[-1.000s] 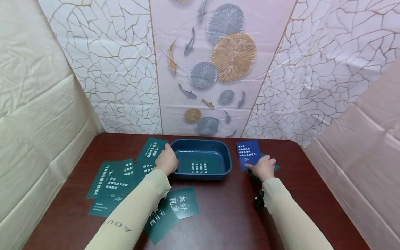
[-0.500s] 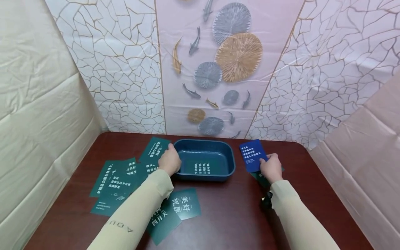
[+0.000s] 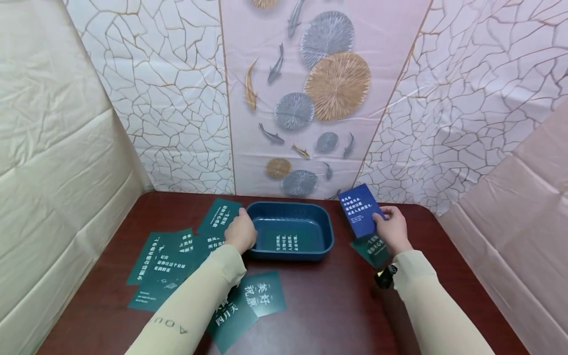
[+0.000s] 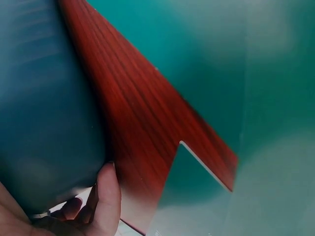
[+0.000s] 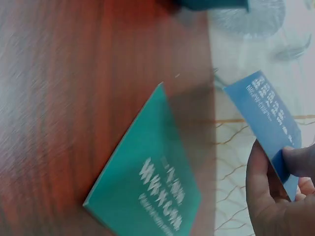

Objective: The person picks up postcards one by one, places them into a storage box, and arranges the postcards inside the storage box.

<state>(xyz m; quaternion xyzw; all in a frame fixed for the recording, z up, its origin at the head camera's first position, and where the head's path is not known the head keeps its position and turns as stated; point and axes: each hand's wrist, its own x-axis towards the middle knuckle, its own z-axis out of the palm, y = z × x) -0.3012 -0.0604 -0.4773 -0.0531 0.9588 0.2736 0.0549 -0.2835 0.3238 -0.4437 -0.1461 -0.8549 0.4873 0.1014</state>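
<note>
My right hand [image 3: 392, 229] pinches a blue card [image 3: 358, 211] printed with white writing, thumb on its face and fingers behind, as the right wrist view shows. The card is raised and tilted over the table's back right. Under it lies a green card [image 5: 147, 182] with white writing, partly covered by the hand in the head view. My left hand [image 3: 241, 231] grips the left rim of a dark blue tray [image 3: 288, 256]; in the left wrist view its fingers [image 4: 109, 196] curl at the tray's wall. Inside the tray lies one green card [image 3: 288, 240].
Several green cards [image 3: 164, 266] overlap on the left of the dark red table [image 3: 328, 305]. Two more green cards [image 3: 265, 293] lie in front of the tray, partly under the left sleeve. A patterned cloth [image 3: 186, 123] hangs behind the table.
My right hand has lifted the blue card off the green one and tilted it up, uncovering more of the green card. My left hand stays at the tray's rim.
</note>
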